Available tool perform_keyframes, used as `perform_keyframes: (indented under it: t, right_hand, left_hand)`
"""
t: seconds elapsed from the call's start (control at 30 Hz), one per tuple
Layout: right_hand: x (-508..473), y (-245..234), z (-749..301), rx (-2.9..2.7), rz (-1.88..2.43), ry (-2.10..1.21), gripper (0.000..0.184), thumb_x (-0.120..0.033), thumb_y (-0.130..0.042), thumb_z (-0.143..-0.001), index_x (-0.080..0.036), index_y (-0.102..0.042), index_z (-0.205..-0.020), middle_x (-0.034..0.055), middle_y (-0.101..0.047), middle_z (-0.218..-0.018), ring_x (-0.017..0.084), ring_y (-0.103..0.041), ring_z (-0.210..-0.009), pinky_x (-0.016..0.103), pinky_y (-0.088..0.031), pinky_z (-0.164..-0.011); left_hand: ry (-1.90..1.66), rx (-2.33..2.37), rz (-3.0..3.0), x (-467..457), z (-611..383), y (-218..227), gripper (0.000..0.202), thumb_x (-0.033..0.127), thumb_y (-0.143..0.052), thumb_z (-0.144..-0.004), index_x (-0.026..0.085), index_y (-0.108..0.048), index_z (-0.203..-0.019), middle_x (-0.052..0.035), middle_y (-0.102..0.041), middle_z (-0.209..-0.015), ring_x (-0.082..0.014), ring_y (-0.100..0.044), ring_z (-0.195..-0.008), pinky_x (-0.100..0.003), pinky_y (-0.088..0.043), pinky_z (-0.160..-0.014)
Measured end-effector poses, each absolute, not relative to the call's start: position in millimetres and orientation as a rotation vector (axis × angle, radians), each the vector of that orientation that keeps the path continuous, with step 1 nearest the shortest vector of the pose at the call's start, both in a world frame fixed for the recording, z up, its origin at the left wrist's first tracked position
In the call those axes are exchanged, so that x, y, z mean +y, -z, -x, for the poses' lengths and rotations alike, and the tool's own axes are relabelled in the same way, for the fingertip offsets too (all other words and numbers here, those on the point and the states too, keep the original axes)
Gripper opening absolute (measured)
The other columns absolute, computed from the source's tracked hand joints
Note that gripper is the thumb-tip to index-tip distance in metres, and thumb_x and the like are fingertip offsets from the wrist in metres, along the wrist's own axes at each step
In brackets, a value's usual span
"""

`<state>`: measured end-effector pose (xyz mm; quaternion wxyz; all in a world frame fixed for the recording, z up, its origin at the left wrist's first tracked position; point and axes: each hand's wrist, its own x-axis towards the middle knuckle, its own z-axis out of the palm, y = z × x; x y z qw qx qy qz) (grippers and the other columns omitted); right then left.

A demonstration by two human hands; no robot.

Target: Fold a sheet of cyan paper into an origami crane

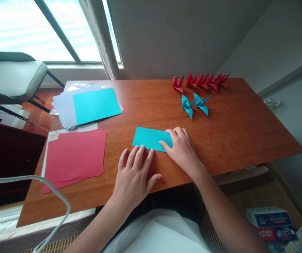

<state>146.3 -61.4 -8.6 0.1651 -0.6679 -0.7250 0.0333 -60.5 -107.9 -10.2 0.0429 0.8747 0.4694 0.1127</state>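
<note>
A blue sheet of paper (151, 137), a narrow rectangle that looks folded, lies flat on the table in front of me. Its right end is held by my right hand (182, 149), thumb on top and the other fingers curled over the far right corner, which they hide. Along the near edge, the spread fingertips of my left hand (135, 172) touch the paper, with the thumb held out to the side. Beyond my right hand stand two blue paper cranes (201, 103). Behind those is a row of several red paper cranes (206, 81).
On the wooden table (245, 123), a stack of blue paper (97, 105) overlaps white sheets (64, 109) at the left. Red sheets (74, 154) lie nearer. A white cable (58, 193) arches over the front left corner. Boxes (269, 218) are on the floor at right.
</note>
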Motion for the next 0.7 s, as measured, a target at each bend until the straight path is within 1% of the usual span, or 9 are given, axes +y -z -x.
perform_keyframes:
  t: [0.1, 0.2, 0.3, 0.37, 0.43, 0.5, 0.57, 0.6, 0.7]
  right_hand:
    - [-58.3, 13.1, -149.8, -1.965, 1.794, -0.213, 0.02, -0.035, -0.065, -0.092, -0.018, -0.066, -0.103, 0.0118, -0.065, -0.105, 0.028, -0.059, -0.1, 0.041, -0.05, -0.09]
    - [-59.7, 15.5, -153.8, -1.803, 1.722, -0.391, 0.012, -0.031, -0.06, -0.093, -0.02, -0.065, -0.093, 0.0073, -0.069, -0.095, 0.023, -0.064, -0.087, 0.034, -0.051, -0.079]
    - [-65.8, 15.0, -158.2, -1.662, 1.743, -0.526, 0.013, -0.031, -0.061, -0.091, -0.021, -0.065, -0.085, 0.002, -0.069, -0.08, 0.018, -0.062, -0.07, 0.03, -0.048, -0.066]
    - [-72.0, 13.2, -161.0, -1.594, 1.785, -0.542, 0.014, -0.033, -0.063, -0.09, -0.021, -0.065, -0.083, 0.0004, -0.067, -0.074, 0.017, -0.06, -0.064, 0.03, -0.046, -0.062]
    - [-79.8, 10.1, -162.4, -1.535, 1.814, -0.488, 0.014, -0.033, -0.064, -0.091, -0.021, -0.064, -0.083, 0.0, -0.065, -0.071, 0.017, -0.058, -0.061, 0.03, -0.046, -0.06]
    - [-89.0, 5.6, -160.3, -1.511, 1.774, -0.371, 0.012, -0.031, -0.063, -0.092, -0.021, -0.063, -0.086, 0.0023, -0.068, -0.078, 0.018, -0.062, -0.067, 0.031, -0.049, -0.064]
    - [-98.9, 0.6, -153.2, -1.574, 1.649, -0.22, 0.006, -0.025, -0.062, -0.093, -0.021, -0.061, -0.089, 0.0072, -0.072, -0.096, 0.022, -0.068, -0.089, 0.036, -0.053, -0.081]
    - [-103.9, -1.5, -148.0, -1.628, 1.588, -0.16, 0.003, -0.021, -0.061, -0.093, -0.021, -0.06, -0.09, 0.0084, -0.073, -0.102, 0.024, -0.068, -0.097, 0.039, -0.053, -0.088]
    - [-117.0, -3.6, -128.7, -1.847, 1.446, -0.116, 0.009, -0.015, -0.061, -0.091, -0.023, -0.059, -0.096, 0.0105, -0.071, -0.122, 0.027, -0.063, -0.12, 0.045, -0.05, -0.103]
  left_hand:
    - [-0.367, 1.441, -2.665, -108.4, 61.0, 10.5, 0.062, 0.053, -0.053, -0.097, 0.019, -0.052, -0.148, -0.0186, -0.05, -0.152, -0.0377, -0.045, -0.141, -0.058, -0.026, -0.119]
    - [-0.384, 1.459, -2.66, -108.2, 61.8, 11.2, 0.059, 0.049, -0.05, -0.099, 0.016, -0.052, -0.148, -0.0181, -0.051, -0.152, -0.0359, -0.045, -0.141, -0.056, -0.026, -0.12]
    - [-0.414, 1.56, -2.639, -107.8, 62.4, 14.2, 0.06, 0.043, -0.047, -0.101, 0.007, -0.047, -0.148, -0.0211, -0.048, -0.154, -0.0354, -0.045, -0.141, -0.056, -0.024, -0.12]
    - [-0.439, 1.668, -2.604, -107.6, 62.6, 17.2, 0.062, 0.043, -0.048, -0.1, 0.002, -0.046, -0.147, -0.0243, -0.045, -0.155, -0.0382, -0.042, -0.142, -0.059, -0.024, -0.12]
    - [-0.465, 1.74, -2.563, -107.5, 62.9, 19.8, 0.064, 0.044, -0.049, -0.099, 0.0, -0.045, -0.147, -0.0263, -0.043, -0.155, -0.0412, -0.039, -0.144, -0.061, -0.023, -0.119]
    - [-0.518, 1.732, -2.538, -107.7, 63.8, 20.9, 0.065, 0.044, -0.052, -0.098, 0.002, -0.043, -0.147, -0.0266, -0.043, -0.155, -0.0417, -0.039, -0.145, -0.062, -0.024, -0.119]
    - [-0.608, 1.647, -2.522, -107.9, 65.3, 19.8, 0.065, 0.041, -0.054, -0.097, 0.006, -0.039, -0.15, -0.0248, -0.043, -0.155, -0.0392, -0.039, -0.145, -0.06, -0.026, -0.12]
    - [-0.652, 1.579, -2.508, -107.8, 66.2, 18.6, 0.066, 0.038, -0.055, -0.097, 0.009, -0.035, -0.153, -0.023, -0.043, -0.156, -0.0367, -0.04, -0.145, -0.057, -0.029, -0.12]
    - [-0.758, 1.394, -2.406, -106.0, 69.4, 13.4, 0.07, 0.026, -0.052, -0.098, 0.018, -0.021, -0.16, -0.0169, -0.043, -0.158, -0.0286, -0.04, -0.146, -0.048, -0.037, -0.119]
